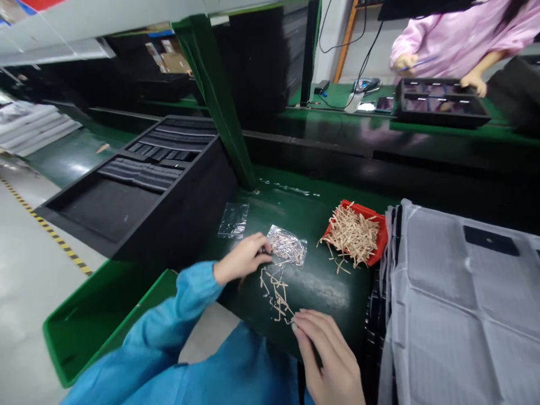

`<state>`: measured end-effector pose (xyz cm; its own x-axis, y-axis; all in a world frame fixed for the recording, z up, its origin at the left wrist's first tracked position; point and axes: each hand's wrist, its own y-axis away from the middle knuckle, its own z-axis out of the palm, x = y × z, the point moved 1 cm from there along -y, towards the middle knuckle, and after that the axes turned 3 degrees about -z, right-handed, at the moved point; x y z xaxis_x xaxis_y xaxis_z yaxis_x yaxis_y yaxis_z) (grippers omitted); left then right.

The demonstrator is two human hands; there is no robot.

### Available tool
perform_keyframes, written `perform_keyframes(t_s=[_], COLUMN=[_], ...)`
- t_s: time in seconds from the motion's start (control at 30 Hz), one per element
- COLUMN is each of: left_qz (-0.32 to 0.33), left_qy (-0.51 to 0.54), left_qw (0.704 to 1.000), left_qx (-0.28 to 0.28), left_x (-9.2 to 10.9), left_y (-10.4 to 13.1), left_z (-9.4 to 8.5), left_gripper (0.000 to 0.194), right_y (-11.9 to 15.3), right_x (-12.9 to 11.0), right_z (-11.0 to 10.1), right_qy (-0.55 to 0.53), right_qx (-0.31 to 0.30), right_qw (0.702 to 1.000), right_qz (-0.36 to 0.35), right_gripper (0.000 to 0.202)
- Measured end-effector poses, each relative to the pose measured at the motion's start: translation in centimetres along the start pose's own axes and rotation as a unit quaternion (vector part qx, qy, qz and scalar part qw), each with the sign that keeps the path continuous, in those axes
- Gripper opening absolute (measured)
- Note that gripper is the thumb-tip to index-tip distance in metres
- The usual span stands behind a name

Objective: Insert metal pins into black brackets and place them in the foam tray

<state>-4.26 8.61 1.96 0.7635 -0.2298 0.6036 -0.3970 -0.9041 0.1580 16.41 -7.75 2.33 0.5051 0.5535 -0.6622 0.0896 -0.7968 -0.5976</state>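
Note:
My left hand [248, 257] is at the left edge of a clear plastic bag [289, 246] full of small pieces, its thumb and fingertips close together; what lies between them is too small to make out. My right hand [327, 351] pinches the end of a thin tan strip at the near end of a loose pile of strips [276, 295] on the green table. Beyond it, a red bin [383, 233] is heaped with tan strips [352, 233], a few spilling over its front. A flat clear bag [234, 220] lies left of the filled one.
Black foam-lined trays [169, 197] stand at the left, above a green crate [101, 315]. Wrapped trays [468, 292] are stacked at the right. A green post [219, 101] rises behind the table. Across the bench, a person in pink [455, 42] handles a black tray [441, 115].

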Motion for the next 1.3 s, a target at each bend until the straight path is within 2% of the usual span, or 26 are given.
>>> perform_keyframes(t_s=[0.03,0.1,0.17,0.23,0.37,0.5,0.57,0.67,0.8,0.9,1.0,1.1,1.17,1.3], left_qz=[-0.015,-0.051,-0.083,-0.101,-0.104,-0.082,-0.080,-0.099,-0.149,-0.180,-0.197,-0.197,-0.184,-0.141], left_qy=[0.005,0.011,0.022,0.046,0.123,0.224,0.284,0.397,0.544,0.612,0.638,0.622,0.590,0.495], left_qw=[1.000,0.996,0.990,0.984,0.973,0.960,0.946,0.907,0.825,0.770,0.744,0.757,0.786,0.856], left_qx=[0.020,0.071,0.113,0.141,0.166,0.144,0.131,0.101,0.043,0.013,0.005,0.013,0.027,0.052], left_x=[-0.3,-0.5,-0.3,-0.1,-0.1,0.7,1.6,3.2,5.0,5.6,5.5,5.3,5.3,5.5], left_y=[2.2,5.0,6.1,6.3,6.6,7.3,7.8,8.4,8.9,8.9,8.8,8.6,8.6,8.8], left_z=[1.1,3.3,5.0,5.9,5.4,4.1,3.6,3.6,4.4,5.2,5.6,5.5,5.0,3.9], left_gripper=[0.014,0.012,0.015,0.019,0.017,0.014,0.012,0.016,0.029,0.034,0.032,0.020,0.013,0.010], right_y=[0.0,0.1,0.2,0.4,0.8,0.8,0.5,-0.1,-0.3,-0.1,0.1,-0.1,-0.2,-0.4], right_x=[-0.1,-0.2,-0.3,-0.2,0.4,1.7,2.1,1.9,0.7,0.2,0.1,0.1,0.1,0.1], right_z=[0.4,0.9,1.1,1.2,1.5,3.1,4.0,4.7,4.6,4.4,4.1,3.7,3.5,3.1], right_qy=[-0.010,-0.025,-0.032,-0.035,-0.041,-0.046,-0.047,-0.049,-0.026,0.009,0.052,0.086,0.101,0.125], right_qx=[-0.016,-0.050,-0.076,-0.091,-0.095,-0.060,-0.048,-0.039,-0.012,-0.005,-0.013,-0.031,-0.046,-0.075], right_qw=[1.000,0.998,0.997,0.995,0.993,0.983,0.980,0.981,0.991,0.996,0.997,0.995,0.994,0.989], right_qz=[0.001,0.001,-0.002,0.002,0.052,0.166,0.190,0.182,0.129,0.086,0.057,0.036,0.024,0.008], right_gripper=[0.018,0.017,0.016,0.015,0.015,0.012,0.015,0.017,0.021,0.025,0.026,0.025,0.025,0.025])
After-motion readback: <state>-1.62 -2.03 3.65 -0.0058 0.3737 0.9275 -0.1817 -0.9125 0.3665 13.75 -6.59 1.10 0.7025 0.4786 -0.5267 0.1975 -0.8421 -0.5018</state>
